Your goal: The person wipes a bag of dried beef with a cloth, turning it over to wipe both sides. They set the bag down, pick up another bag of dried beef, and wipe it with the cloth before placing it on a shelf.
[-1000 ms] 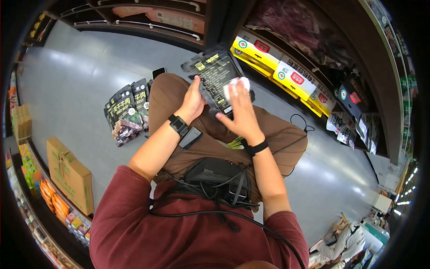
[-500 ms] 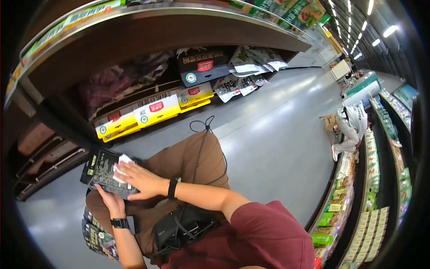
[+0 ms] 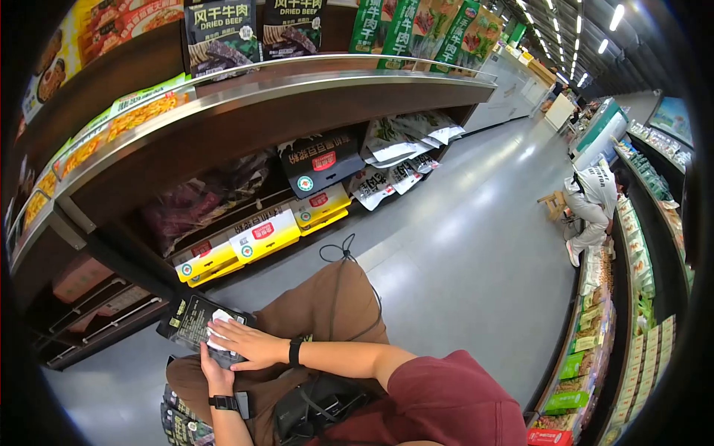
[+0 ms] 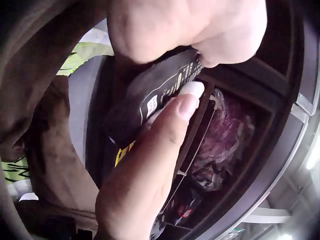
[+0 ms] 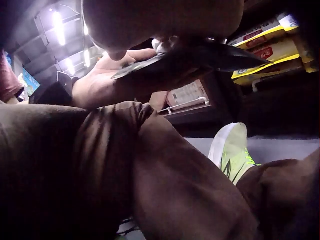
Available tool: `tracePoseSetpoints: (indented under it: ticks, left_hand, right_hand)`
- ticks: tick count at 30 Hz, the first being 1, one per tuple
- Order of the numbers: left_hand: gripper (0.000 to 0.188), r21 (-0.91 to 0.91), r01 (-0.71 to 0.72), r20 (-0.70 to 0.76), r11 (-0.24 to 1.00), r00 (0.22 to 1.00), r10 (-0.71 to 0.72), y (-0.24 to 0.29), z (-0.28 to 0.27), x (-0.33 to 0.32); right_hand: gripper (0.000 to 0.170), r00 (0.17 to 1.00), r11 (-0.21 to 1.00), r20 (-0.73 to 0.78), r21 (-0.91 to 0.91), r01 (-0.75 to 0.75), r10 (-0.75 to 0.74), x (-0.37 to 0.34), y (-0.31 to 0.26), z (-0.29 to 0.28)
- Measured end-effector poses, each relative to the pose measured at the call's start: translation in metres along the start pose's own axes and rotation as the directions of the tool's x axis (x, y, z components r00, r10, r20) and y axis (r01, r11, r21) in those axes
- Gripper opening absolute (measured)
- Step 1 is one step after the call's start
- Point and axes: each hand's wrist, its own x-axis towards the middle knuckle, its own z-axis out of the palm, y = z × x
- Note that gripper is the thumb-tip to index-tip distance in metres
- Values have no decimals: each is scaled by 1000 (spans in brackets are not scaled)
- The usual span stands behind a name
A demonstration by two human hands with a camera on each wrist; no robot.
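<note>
In the head view my left hand (image 3: 217, 377) grips the lower edge of a black snack pouch (image 3: 192, 321), its thumb along the printed face. The pouch is tilted over my crossed legs, with small white text towards me. My right hand (image 3: 256, 346) lies across that face with straight fingers, pressing a white tissue (image 3: 220, 319) against it. Part of the tissue is hidden under the fingers. From the left wrist, the pouch (image 4: 155, 92) appears nearly edge-on. Similar black dried beef pouches (image 3: 181, 422) lie on the floor beside my left knee.
Ahead stands a dark shelf (image 3: 297, 100) with upright dried beef bags (image 3: 219, 37) on top and yellow-and-white packs (image 3: 264, 236) low down. A looped black cord (image 3: 342, 249) lies by my right knee. Further off, a person (image 3: 591, 204) bends towards the right-hand shelves.
The head view has swung to the right and up, bringing the upper shelf and aisle into sight. My right hand has moved the tissue slightly over the pouch, which the left hand still holds.
</note>
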Motion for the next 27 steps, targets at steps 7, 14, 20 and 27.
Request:
tracePoseSetpoints:
  ticks: [7,14,20,27]
  left_hand:
    - [58,-36,-86,-33,996,996,85,0,9,1]
    - [59,-97,-27,-75,995,997,20,5,12,-5]
    - [55,-127,-108,-22,986,994,106,1,8,0]
    - [67,-184,-1,-59,983,998,-10,9,6,-2]
  right_hand:
    - [84,981,991,-145,13,-131,132,2,12,4]
    - [83,993,997,96,40,71,-75,5,-13,9]
    - [83,960,980,-200,38,-194,197,9,17,2]
    - [83,991,991,-2,4,136,-136,7,-15,8]
